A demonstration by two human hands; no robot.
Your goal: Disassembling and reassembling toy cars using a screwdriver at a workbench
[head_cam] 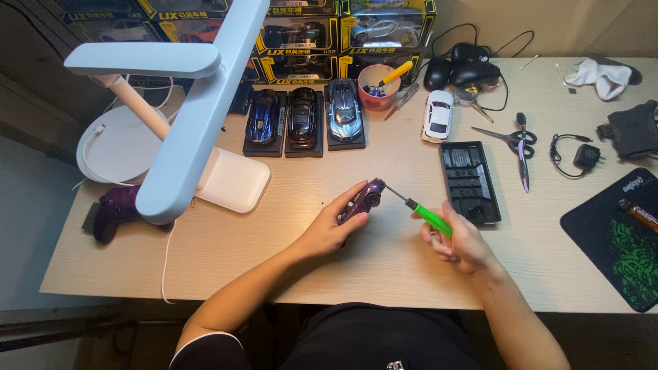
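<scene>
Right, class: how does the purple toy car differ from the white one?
The purple car is held off the desk in the left hand; the white car rests on the desk. A green-handled screwdriver in the right hand meets the purple car; nothing touches the white. Both are small model cars.

Your hands met over the desk.
Your left hand (334,226) held the toy car (363,199) left of the screwdriver (423,214) in your right hand (460,241). Three cars (303,118) sat behind, the tray (470,180) right.

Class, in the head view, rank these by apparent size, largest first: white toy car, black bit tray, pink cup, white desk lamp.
1. White desk lamp, though nearest the camera.
2. Black bit tray.
3. White toy car and pink cup look alike.
</scene>
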